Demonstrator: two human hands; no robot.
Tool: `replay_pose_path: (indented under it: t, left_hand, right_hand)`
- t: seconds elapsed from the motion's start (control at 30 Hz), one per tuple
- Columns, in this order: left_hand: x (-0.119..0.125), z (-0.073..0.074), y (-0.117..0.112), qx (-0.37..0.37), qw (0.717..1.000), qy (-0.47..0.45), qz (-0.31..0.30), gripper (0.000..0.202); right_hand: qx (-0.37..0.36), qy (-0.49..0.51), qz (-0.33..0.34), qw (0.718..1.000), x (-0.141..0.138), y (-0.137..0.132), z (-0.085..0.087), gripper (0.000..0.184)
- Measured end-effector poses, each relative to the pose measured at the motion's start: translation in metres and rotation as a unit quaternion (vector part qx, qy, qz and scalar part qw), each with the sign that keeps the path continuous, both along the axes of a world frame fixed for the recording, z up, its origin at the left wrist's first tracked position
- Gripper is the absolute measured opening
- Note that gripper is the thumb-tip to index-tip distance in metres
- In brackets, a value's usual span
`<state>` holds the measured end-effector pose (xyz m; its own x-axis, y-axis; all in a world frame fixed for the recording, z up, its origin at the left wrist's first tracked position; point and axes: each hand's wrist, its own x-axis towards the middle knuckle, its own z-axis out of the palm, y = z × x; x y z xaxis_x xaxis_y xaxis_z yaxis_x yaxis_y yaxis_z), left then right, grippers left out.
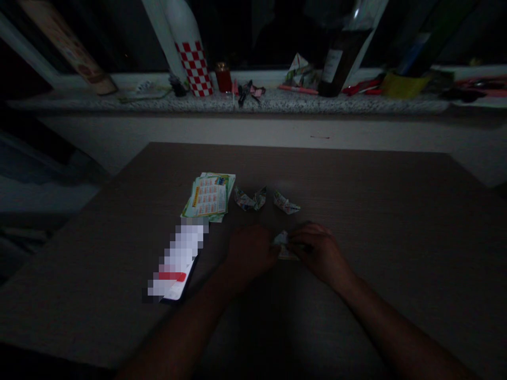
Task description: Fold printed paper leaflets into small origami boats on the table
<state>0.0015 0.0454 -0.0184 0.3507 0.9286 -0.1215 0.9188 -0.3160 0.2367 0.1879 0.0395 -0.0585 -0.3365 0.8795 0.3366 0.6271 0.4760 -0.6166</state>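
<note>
Between my two hands is a small piece of folded paper [285, 252], low on the table in front of me. My left hand [252, 252] is closed at its left edge, with the fingertips mostly hidden. Fingers of my right hand [319, 250] pinch the paper from the right side. Just beyond stand folded printed paper shapes: a two-pointed one [250, 199] and a boat-like one [287, 202] to its right. A stack of printed paper sheets [209, 196] lies to the left of these.
A phone with a lit screen [174, 264] lies left of my left hand. Along the granite windowsill [277, 103] stand a red-and-white checkered bottle [194, 63], a red jar [223, 79], a dark bottle [335, 66] and a yellow container [404, 86]. The light is dim.
</note>
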Motion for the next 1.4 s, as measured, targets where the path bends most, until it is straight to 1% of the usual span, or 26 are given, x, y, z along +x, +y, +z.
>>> replay_pose_path:
  t: [0.07,0.13,0.27,0.37,0.47,0.57,0.63,0.73,0.83,0.97,1.1,1.17,1.27,1.33,1.4]
  left_hand:
    - [-0.003,0.003,0.002,-0.023,1.000,0.010,0.018,0.028]
    - [-0.004,0.005,0.002,-0.026,0.999,0.015,0.026,0.028]
    - [-0.003,0.005,0.001,-0.021,0.999,0.011,0.022,0.028]
    - [-0.006,0.004,0.003,-0.035,0.999,0.000,0.023,0.028]
    - [-0.014,0.003,0.006,-0.064,0.997,-0.012,0.039,0.024]
    - [-0.020,0.001,0.007,-0.072,0.996,-0.026,0.052,0.022]
    - [-0.023,0.000,0.007,-0.074,0.995,-0.030,0.052,0.022]
    - [-0.025,0.000,0.008,-0.075,0.995,-0.038,0.048,0.020]
    - [-0.027,0.002,0.009,-0.093,0.994,-0.046,0.043,0.018]
    - [-0.031,0.003,0.011,-0.089,0.994,-0.041,0.051,0.016]
    - [-0.034,0.002,0.010,-0.083,0.994,-0.048,0.048,0.017]
    - [-0.035,0.000,0.009,-0.078,0.994,-0.059,0.047,0.015]
    - [-0.034,-0.004,0.006,-0.066,0.994,-0.073,0.045,0.013]
    - [-0.031,-0.006,0.004,-0.047,0.995,-0.085,0.039,0.012]
    - [-0.027,-0.007,0.001,-0.017,0.995,-0.093,0.029,0.011]
  right_hand:
    - [0.003,0.005,-0.002,1.000,0.000,0.000,-0.001,0.004]
    - [0.006,0.002,-0.009,1.000,-0.001,0.000,-0.001,0.006]
    - [0.008,-0.011,-0.033,0.999,-0.005,-0.003,0.001,0.014]
    - [-0.011,0.000,-0.028,1.000,-0.005,-0.003,0.002,0.013]
    - [-0.039,0.026,-0.005,0.999,0.003,0.000,0.000,0.015]
    - [-0.059,0.037,0.027,0.997,0.015,0.004,0.000,0.023]
    - [-0.074,0.047,0.071,0.994,0.022,0.005,0.002,0.024]
    - [-0.096,0.053,0.116,0.987,0.030,0.006,0.006,0.029]
    - [-0.108,0.046,0.127,0.985,0.034,0.006,0.008,0.034]
    - [-0.111,0.030,0.124,0.986,0.034,0.006,0.009,0.037]
    - [-0.094,0.016,0.120,0.988,0.034,0.004,0.009,0.041]
    - [-0.081,0.016,0.103,0.991,0.031,0.002,0.009,0.042]
    - [-0.067,0.024,0.066,0.995,0.023,-0.001,0.009,0.039]
    - [-0.059,0.036,0.033,0.997,0.016,-0.003,0.008,0.034]
    - [-0.067,0.061,0.007,0.996,0.010,-0.004,0.006,0.032]
